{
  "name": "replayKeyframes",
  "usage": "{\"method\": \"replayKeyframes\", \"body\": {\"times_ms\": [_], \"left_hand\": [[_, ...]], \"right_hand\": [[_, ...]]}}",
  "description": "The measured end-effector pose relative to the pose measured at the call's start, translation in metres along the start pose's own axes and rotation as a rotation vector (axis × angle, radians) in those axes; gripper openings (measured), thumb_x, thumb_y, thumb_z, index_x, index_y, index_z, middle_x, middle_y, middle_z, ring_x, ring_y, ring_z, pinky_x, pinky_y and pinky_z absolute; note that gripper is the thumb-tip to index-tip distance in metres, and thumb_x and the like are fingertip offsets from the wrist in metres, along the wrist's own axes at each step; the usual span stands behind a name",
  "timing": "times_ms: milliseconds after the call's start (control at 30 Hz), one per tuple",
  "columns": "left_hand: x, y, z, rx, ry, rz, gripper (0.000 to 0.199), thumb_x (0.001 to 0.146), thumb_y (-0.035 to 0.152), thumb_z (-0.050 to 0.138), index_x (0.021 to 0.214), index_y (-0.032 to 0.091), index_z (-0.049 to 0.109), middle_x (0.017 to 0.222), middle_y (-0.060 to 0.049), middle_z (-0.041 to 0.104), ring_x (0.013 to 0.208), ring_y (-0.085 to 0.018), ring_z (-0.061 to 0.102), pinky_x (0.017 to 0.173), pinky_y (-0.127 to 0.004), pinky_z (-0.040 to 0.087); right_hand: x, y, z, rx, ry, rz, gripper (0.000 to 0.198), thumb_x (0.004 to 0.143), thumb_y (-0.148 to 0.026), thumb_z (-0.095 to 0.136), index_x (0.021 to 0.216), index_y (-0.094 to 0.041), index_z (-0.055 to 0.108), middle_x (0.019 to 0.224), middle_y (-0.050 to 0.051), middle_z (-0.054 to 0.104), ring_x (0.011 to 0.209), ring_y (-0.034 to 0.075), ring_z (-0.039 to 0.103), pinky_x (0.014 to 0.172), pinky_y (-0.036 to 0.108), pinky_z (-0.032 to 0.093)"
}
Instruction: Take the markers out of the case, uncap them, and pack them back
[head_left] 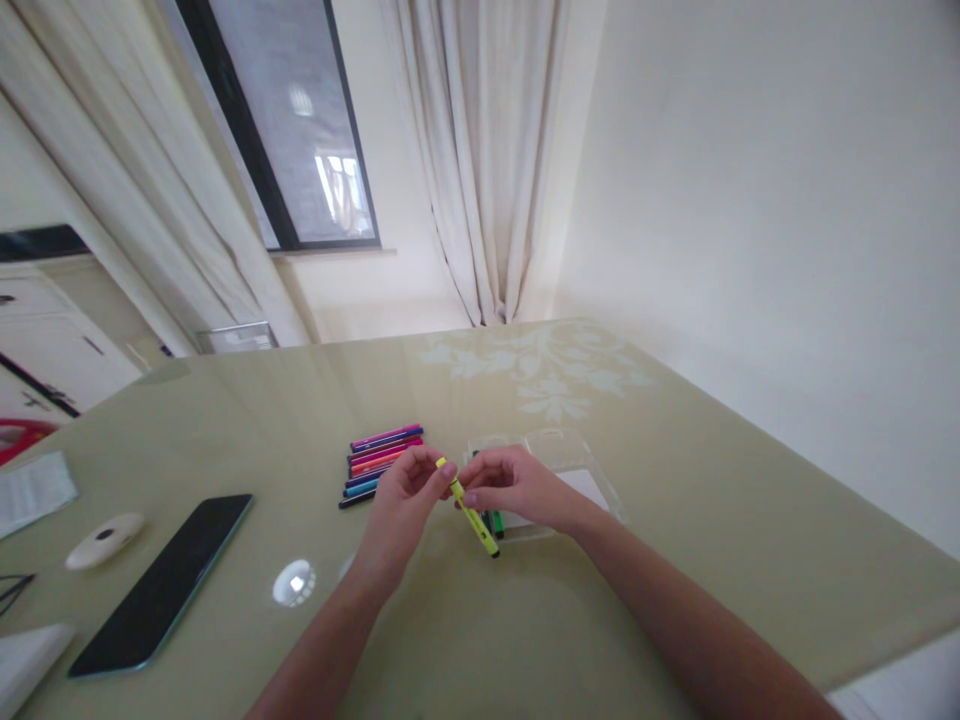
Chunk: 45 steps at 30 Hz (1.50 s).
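Pinching yellow marker (475, 521) with both hands: gripping near the upper end with left hand (399, 508), gripping slightly lower with right hand (525, 490). Holding it slanted over the table (712, 560), dark end pointing down and toward the wearer — right in front of the left part of a clear plastic case (581, 447). Can't tell about contact between marker and case.

Can see green marker (499, 524) at the case's left side, partly hidden behind yellow marker and right hand. Also see white sheet (586, 487) in the case, just past right wrist.

Note row of markers (376, 466) left of the case, in pink, red, orange, blue and black, laid side by side, right ends partly covered by left hand.

Farther left, well apart from both hands: can see dark-screened phone (163, 590), with white oval object (105, 541) just beside it — can't identify. Also see pale curtains (495, 150) and dark-framed window (296, 120) behind the table.
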<state>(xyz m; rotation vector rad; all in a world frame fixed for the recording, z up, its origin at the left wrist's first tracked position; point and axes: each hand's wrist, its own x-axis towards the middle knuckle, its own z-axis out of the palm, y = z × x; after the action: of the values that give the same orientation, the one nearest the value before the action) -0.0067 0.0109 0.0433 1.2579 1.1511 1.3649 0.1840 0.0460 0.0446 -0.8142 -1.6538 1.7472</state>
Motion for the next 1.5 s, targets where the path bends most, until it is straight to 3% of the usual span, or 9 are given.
{"method": "replayKeyframes", "body": {"times_ms": [133, 233, 333, 433, 500, 967, 1167, 1300, 1500], "left_hand": [[-0.001, -0.005, -0.001, 0.078, -0.027, 0.035, 0.036, 0.085, 0.051, 0.074, 0.099, 0.019, 0.062, 0.083, -0.001, 0.07, 0.074, -0.017, 0.068, 0.069, -0.029, 0.054], [-0.006, -0.008, 0.0, 0.341, -0.114, 0.127, 0.034, 0.091, 0.049, 0.068, 0.112, 0.022, 0.065, 0.103, -0.006, 0.074, 0.092, -0.022, 0.07, 0.08, -0.035, 0.056], [-0.013, -0.013, 0.002, 0.632, -0.282, 0.277, 0.044, 0.086, 0.048, 0.075, 0.123, 0.026, 0.066, 0.126, -0.009, 0.07, 0.116, -0.028, 0.064, 0.099, -0.045, 0.052], [-0.017, -0.022, 0.003, 0.807, -0.429, 0.386, 0.064, 0.076, 0.05, 0.085, 0.132, 0.028, 0.064, 0.14, -0.01, 0.064, 0.13, -0.033, 0.056, 0.112, -0.053, 0.043], [-0.018, -0.028, 0.002, 0.876, -0.462, 0.413, 0.061, 0.078, 0.048, 0.083, 0.132, 0.029, 0.064, 0.142, -0.01, 0.062, 0.131, -0.034, 0.056, 0.113, -0.054, 0.042], [-0.019, -0.023, 0.004, 0.997, -0.504, 0.471, 0.047, 0.091, 0.039, 0.071, 0.136, 0.033, 0.06, 0.144, -0.007, 0.06, 0.131, -0.031, 0.054, 0.112, -0.051, 0.044], [-0.021, -0.022, 0.005, 0.998, -0.511, 0.478, 0.045, 0.091, 0.042, 0.07, 0.135, 0.035, 0.062, 0.145, -0.007, 0.059, 0.132, -0.031, 0.054, 0.112, -0.052, 0.042], [-0.011, -0.022, -0.004, 0.921, -0.429, 0.448, 0.036, 0.098, 0.04, 0.06, 0.133, 0.03, 0.062, 0.136, -0.007, 0.064, 0.124, -0.027, 0.059, 0.106, -0.043, 0.048], [0.013, -0.026, -0.052, 1.211, 0.013, 0.299, 0.012, 0.092, 0.027, 0.059, 0.1, 0.023, 0.068, 0.107, -0.009, 0.068, 0.105, -0.032, 0.06, 0.094, -0.047, 0.048]], "right_hand": [[0.001, -0.002, -0.002, -0.077, 0.081, -0.035, 0.044, 0.07, -0.048, 0.088, 0.096, -0.015, 0.075, 0.086, 0.006, 0.078, 0.079, 0.018, 0.072, 0.076, 0.029, 0.055], [0.001, -0.007, -0.016, -0.162, 0.277, -0.079, 0.037, 0.076, -0.042, 0.083, 0.099, -0.015, 0.074, 0.082, 0.005, 0.078, 0.077, 0.018, 0.072, 0.075, 0.03, 0.055], [-0.001, -0.01, -0.035, -0.244, 0.401, 0.005, 0.029, 0.08, -0.03, 0.079, 0.104, -0.015, 0.071, 0.077, 0.004, 0.077, 0.072, 0.017, 0.073, 0.07, 0.027, 0.054], [-0.004, -0.007, -0.048, -0.291, 0.379, 0.145, 0.025, 0.081, -0.024, 0.077, 0.102, -0.016, 0.068, 0.075, 0.003, 0.077, 0.068, 0.015, 0.073, 0.058, 0.022, 0.049], [-0.004, -0.002, -0.05, -0.296, 0.346, 0.194, 0.023, 0.082, -0.025, 0.078, 0.101, -0.016, 0.068, 0.074, 0.003, 0.077, 0.067, 0.015, 0.073, 0.054, 0.02, 0.048], [0.003, 0.014, -0.035, -0.44, 0.357, 0.212, 0.016, 0.081, -0.016, 0.074, 0.09, -0.019, 0.061, 0.058, -0.003, 0.07, 0.05, 0.015, 0.067, 0.049, 0.023, 0.052], [0.003, 0.014, -0.029, -0.37, 0.359, 0.256, 0.017, 0.08, -0.016, 0.074, 0.084, -0.02, 0.058, 0.057, -0.003, 0.068, 0.05, 0.015, 0.067, 0.047, 0.023, 0.052], [0.002, 0.013, -0.033, -0.371, 0.351, 0.221, 0.011, 0.083, -0.018, 0.072, 0.084, -0.019, 0.061, 0.058, -0.003, 0.068, 0.048, 0.015, 0.066, 0.045, 0.022, 0.051], [0.005, 0.006, -0.035, -0.489, 0.456, 0.158, 0.013, 0.091, -0.027, 0.064, 0.082, -0.018, 0.065, 0.062, -0.002, 0.067, 0.042, 0.008, 0.057, 0.043, 0.018, 0.041]]}}
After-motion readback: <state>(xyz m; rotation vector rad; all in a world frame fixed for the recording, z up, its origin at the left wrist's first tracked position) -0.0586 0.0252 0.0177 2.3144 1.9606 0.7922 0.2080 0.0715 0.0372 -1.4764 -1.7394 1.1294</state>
